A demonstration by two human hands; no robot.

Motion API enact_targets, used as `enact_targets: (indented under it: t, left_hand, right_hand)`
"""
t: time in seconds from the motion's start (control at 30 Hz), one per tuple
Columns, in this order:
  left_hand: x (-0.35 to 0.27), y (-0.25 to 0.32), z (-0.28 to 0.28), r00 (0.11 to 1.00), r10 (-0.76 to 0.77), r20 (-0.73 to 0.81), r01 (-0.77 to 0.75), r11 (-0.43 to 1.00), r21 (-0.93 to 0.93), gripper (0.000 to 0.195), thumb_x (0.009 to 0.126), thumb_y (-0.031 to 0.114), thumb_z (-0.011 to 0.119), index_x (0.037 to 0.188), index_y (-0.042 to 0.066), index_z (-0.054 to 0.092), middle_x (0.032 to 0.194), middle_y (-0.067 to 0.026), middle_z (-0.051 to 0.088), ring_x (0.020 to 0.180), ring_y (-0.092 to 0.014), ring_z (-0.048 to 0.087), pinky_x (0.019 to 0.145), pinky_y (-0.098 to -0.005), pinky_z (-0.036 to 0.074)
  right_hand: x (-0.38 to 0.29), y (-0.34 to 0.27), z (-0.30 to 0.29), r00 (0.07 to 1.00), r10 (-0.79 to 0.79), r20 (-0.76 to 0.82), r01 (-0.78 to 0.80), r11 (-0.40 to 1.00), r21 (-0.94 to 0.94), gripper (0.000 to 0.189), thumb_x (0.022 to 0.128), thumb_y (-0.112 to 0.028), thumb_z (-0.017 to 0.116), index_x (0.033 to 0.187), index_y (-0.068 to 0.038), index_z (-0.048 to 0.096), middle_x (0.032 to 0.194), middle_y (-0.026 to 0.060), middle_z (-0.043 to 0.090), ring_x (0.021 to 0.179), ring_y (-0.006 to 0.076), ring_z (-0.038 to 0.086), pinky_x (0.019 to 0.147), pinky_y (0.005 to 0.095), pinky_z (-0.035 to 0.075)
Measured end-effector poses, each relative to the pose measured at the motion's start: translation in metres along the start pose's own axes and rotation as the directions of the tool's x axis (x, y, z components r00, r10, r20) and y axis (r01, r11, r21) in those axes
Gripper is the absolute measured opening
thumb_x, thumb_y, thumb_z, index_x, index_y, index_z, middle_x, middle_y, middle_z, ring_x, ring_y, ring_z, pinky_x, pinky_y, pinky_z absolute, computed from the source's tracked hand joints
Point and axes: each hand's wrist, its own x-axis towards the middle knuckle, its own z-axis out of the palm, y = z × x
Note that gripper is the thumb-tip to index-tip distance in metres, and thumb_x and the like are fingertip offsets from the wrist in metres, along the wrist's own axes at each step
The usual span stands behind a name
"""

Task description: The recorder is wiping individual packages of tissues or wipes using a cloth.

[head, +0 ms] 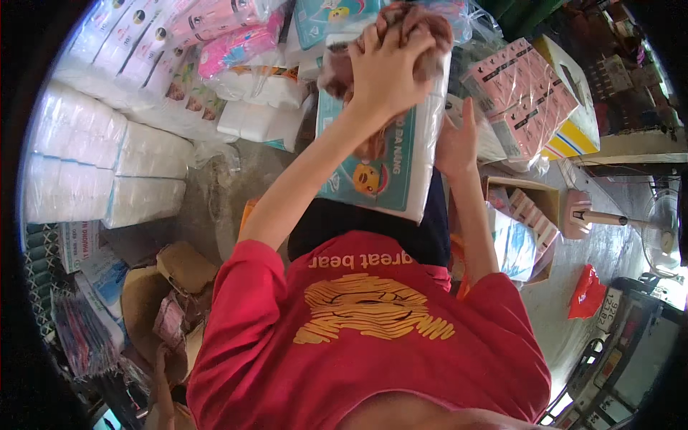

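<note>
A plastic-wrapped white and teal tissue pack [384, 183] with a cartoon animal and writing stands tilted across my lap. My left hand [384, 72] presses a crumpled brown cloth [419, 27] onto its upper part, fingers spread over the fabric. Part of the cloth is blurred, and a fold of it hangs down over the pack's face. Against the right side of the pack rests my right hand [457, 145], thumb up. Its other fingers are partly hidden by the pack, so I cannot tell how firmly it grips.
Wrapped white paper bundles [107, 156] are stacked at left, pink tissue packs [527, 97] at upper right. An open carton [551, 196] with packs, a fan [664, 236] and a red plastic bag [587, 293] lie right. Another person's arm [163, 392] shows by a torn cardboard box [142, 301].
</note>
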Motion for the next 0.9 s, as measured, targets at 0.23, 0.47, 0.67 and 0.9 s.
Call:
enact_targets:
  t: [0.23,0.47,0.67,0.9]
  left_hand:
    - [-0.069,0.042,-0.100,0.977,0.115,0.178,-0.082,0.980,-0.182,0.066,0.060,0.042,0.073,0.118,0.019,0.055,0.123,-0.0142,0.049,0.113,-0.037,0.042,0.095,-0.0507,0.029]
    - [-0.031,0.022,-0.136,0.971,-0.208,0.120,0.207,0.466,-0.860,0.114,0.048,0.032,0.088,0.135,-0.001,0.021,0.128,-0.0188,0.040,0.117,-0.030,0.042,0.098,-0.0392,0.033]
    - [-0.051,0.015,-0.125,0.823,-0.436,0.364,0.374,-0.066,-0.925,0.092,0.063,0.011,0.079,0.133,-0.001,0.020,0.126,-0.0143,0.043,0.111,-0.024,0.049,0.092,-0.0358,0.042]
    - [-0.126,-0.061,-0.077,0.914,-0.345,0.215,0.286,0.170,-0.943,0.046,0.082,0.032,0.060,0.113,0.000,0.050,0.115,-0.0130,0.052,0.100,-0.019,0.054,0.083,-0.0307,0.047]
  right_hand:
    - [-0.015,0.000,0.061,0.944,-0.161,0.289,0.145,0.986,0.077,0.082,0.084,-0.068,0.030,0.132,-0.002,0.037,0.124,0.0156,0.050,0.113,0.0282,0.049,0.097,0.0414,0.038]
    - [-0.042,0.005,0.151,0.847,-0.258,0.465,0.524,0.253,-0.813,0.103,0.076,-0.077,0.032,0.143,-0.001,0.014,0.135,0.0190,0.041,0.117,0.0303,0.047,0.089,0.0349,0.042]
    - [-0.046,0.027,0.198,0.667,-0.144,0.731,0.431,-0.726,-0.536,0.088,0.077,-0.067,0.048,0.137,-0.003,0.034,0.117,0.0322,0.050,0.086,0.0352,0.063,0.063,0.0374,0.053]
    - [-0.049,0.026,0.188,0.722,0.078,0.687,0.419,-0.839,-0.346,0.055,0.075,-0.042,0.066,0.118,-0.010,0.057,0.118,0.0163,0.056,0.093,0.0377,0.061,0.068,0.0384,0.053]
